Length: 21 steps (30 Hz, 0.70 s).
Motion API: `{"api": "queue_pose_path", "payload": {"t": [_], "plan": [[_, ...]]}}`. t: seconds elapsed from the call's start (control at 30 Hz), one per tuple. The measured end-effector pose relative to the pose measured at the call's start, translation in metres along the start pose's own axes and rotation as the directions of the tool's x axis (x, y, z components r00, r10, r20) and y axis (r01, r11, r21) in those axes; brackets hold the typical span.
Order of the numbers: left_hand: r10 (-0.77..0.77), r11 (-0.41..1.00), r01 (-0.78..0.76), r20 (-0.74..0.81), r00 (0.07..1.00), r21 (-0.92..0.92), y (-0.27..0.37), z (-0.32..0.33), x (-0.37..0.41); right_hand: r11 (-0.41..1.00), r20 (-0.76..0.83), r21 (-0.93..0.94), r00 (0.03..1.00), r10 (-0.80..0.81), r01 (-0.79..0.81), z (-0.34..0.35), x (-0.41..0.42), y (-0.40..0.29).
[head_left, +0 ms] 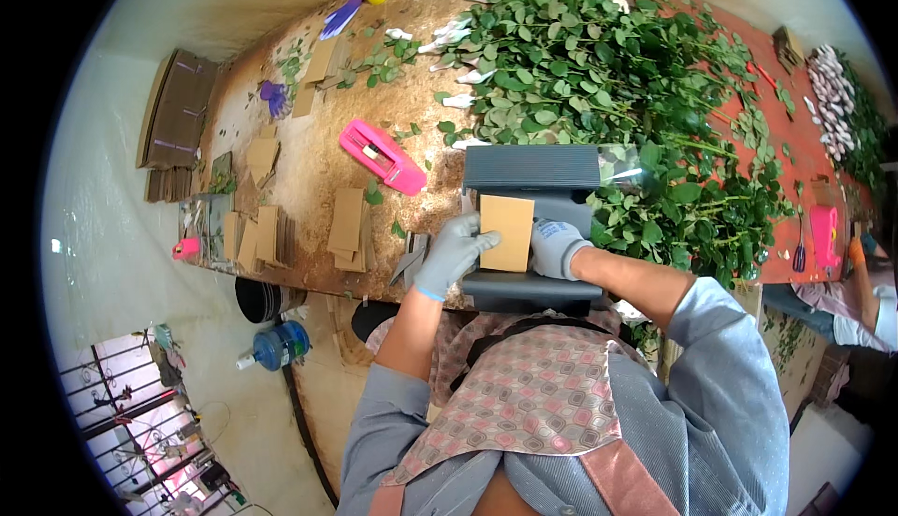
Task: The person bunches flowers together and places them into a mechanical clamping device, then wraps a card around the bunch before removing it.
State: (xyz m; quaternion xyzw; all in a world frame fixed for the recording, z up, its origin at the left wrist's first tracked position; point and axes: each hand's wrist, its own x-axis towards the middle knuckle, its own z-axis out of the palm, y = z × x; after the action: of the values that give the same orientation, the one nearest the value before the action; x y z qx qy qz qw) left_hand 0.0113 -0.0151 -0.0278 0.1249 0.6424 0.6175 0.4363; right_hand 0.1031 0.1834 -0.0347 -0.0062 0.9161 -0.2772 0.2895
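A tan cardboard rectangle (506, 234) lies over the dark grey trough-like holder (537, 288) at the table's front edge. My left hand (452, 253), in a grey glove, grips its left edge with the thumb on top. Against the right edge is my right hand (556, 249), gloved too, its fingertips hidden by the cardboard and the holder. Dark ribbed sheet material (531, 167) forms the holder's far side, with clear plastic film (621, 165) at its right end. Leafy rose stems (575, 74) spread beyond, several with white-covered heads (459, 100) pointing left.
A pink stapler (382, 157) and cardboard stacks (349, 228) sit to the left. Purple gloves (276, 98) lie farther off. A second pink stapler (824, 235) and a screwdriver (800, 256) are at right, near another person's hand (856, 252). A water jug (280, 345) is below the table's left part.
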Motion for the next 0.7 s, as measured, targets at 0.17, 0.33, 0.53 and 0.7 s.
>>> {"api": "queue_pose_path", "payload": {"t": [0.17,0.33,0.53,0.7], "plan": [[-0.018,0.710,0.061,-0.068,0.998,0.701,0.002,0.013,0.023,0.883,0.012,0.454,0.992,0.129,-0.121,-0.002,-0.015,0.014],[-0.109,0.308,0.211,-0.186,0.976,0.928,0.044,0.025,0.014,0.852,-0.059,0.478,0.960,0.272,-0.212,0.002,-0.003,0.006],[0.001,0.483,-0.303,0.345,0.939,0.822,0.041,0.024,-0.031,0.900,-0.113,0.361,0.946,0.303,-0.245,0.001,0.003,0.000],[0.016,0.320,-0.346,0.360,0.933,0.882,0.036,0.048,-0.049,0.921,-0.057,0.251,0.945,0.322,-0.299,-0.017,-0.004,-0.016]]}}
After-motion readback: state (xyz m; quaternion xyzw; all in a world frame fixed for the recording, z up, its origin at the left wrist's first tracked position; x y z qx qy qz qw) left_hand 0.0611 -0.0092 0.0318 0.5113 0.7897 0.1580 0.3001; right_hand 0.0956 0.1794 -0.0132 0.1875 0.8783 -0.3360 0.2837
